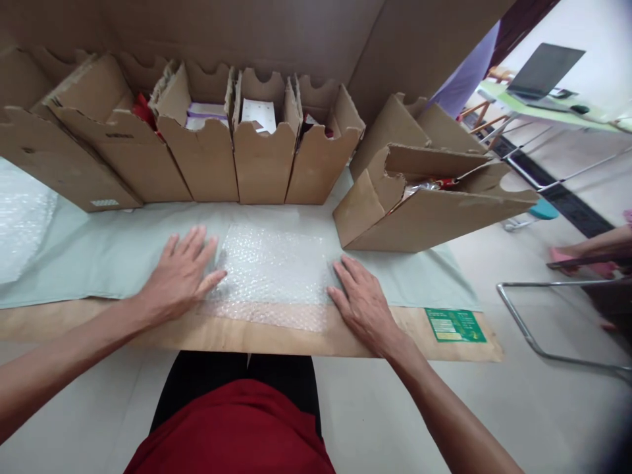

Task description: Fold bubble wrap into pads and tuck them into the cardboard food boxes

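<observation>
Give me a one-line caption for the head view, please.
Left hand and right hand flank a bubble-wrap sheet on pale cloth and a wooden tabletop, open cardboard boxes beyond.

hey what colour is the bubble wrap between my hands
The bubble wrap is clear, dotted with small bubbles; best seen in the head view.

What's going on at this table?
Two open bare hands are at a flat sheet of bubble wrap: the left hand at its left edge, the right hand at its right. Neither is gripping it. It lies mostly on a pale cloth, its near edge over bare wood. Cardboard boxes stand behind.
</observation>
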Demonstrator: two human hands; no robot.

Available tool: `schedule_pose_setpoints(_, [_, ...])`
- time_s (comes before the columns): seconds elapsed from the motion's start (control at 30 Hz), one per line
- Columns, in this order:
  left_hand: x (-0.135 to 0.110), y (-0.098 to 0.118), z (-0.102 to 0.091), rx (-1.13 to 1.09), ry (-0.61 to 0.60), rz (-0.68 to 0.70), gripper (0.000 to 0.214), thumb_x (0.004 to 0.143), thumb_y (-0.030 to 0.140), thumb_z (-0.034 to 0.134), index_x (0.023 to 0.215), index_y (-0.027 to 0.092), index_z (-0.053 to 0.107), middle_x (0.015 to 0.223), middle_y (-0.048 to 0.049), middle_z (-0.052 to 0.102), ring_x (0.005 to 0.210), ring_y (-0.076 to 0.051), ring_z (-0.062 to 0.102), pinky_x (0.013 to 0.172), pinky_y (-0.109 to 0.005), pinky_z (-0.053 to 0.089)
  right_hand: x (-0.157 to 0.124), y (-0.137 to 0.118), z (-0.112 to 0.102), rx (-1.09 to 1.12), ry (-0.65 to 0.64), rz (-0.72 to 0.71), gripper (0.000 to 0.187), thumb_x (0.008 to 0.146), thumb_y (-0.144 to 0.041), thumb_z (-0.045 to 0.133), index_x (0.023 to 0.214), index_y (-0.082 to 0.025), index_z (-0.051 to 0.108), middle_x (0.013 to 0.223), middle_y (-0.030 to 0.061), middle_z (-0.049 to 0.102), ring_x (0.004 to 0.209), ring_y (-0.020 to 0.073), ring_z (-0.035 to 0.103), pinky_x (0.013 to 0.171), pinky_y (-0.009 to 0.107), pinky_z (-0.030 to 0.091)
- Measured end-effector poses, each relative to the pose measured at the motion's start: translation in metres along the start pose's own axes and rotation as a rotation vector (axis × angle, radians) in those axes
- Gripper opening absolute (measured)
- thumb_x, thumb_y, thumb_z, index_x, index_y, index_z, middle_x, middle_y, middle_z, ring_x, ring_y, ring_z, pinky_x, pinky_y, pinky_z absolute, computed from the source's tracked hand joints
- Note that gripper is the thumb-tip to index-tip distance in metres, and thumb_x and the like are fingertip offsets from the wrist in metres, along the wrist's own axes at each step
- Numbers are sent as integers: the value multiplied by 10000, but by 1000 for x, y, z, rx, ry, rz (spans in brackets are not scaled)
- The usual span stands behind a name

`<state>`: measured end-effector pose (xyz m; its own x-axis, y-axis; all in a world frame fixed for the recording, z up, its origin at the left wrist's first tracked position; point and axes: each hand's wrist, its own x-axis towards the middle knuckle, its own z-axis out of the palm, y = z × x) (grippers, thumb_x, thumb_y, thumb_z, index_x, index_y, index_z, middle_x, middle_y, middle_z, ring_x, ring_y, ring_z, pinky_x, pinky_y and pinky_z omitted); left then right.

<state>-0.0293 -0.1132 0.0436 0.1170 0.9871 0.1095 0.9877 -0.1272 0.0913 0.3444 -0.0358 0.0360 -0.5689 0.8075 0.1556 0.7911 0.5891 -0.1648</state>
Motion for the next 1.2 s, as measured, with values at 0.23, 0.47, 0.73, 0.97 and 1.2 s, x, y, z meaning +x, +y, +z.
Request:
schedule_pose_setpoints(0.23, [68, 47, 3, -81, -106, 209, 685, 1068, 510, 363, 1649, 159, 272, 1758, -165, 179, 1634, -329, 134, 1305, -523, 154, 64, -63, 8, 91, -86, -194, 566, 1072, -454, 443, 1572, -190, 455, 1690, 133, 358, 1567, 305, 318, 1243, 533, 347])
schedule_pose_setpoints(0.47, [29, 55, 24, 11, -176, 123, 695, 1056, 529, 375, 1613, 113, 371, 1724, -211, 261, 1619, -367, 186, 1291, -569, 159, 62, -29, 15, 87, -216, -277, 574, 1076, -466, 461, 1582, -195, 457, 1700, 126, 338, 1586, 297, 288, 1286, 533, 274])
schedule_pose_setpoints(0.73, [6, 74, 11, 47, -122, 9, 699, 1055, 554, 324, 1574, 96, 423, 1684, -271, 316, 1570, -453, 274, 1216, -674, 229, 85, -21, 0, 205, -245, -348, 519, 1067, -457, 478, 1506, -190, 555, 1668, 134, 398, 1550, 294, 362, 1257, 540, 329])
schedule_pose_setpoints(0.97, [72, 20, -18, -112, -45, -292, 543, 953, 448, 492, 1384, 133, 589, 1272, -220, 712, 1200, -398, 644, 989, -531, 486, 86, -59, -2, 149, -87, -302, 497, 1064, -424, 517, 1517, -221, 533, 1678, 124, 384, 1537, 305, 376, 1209, 548, 379])
schedule_pose_setpoints(1.2, [89, 8, -12, -224, -137, -398, 161, 812, 310, 583, 773, 214, 706, 787, -69, 753, 776, -246, 691, 631, -324, 443, 67, -55, 11, 89, -212, -265, 511, 1062, -402, 521, 1522, -179, 532, 1659, 151, 410, 1545, 312, 367, 1238, 525, 347])
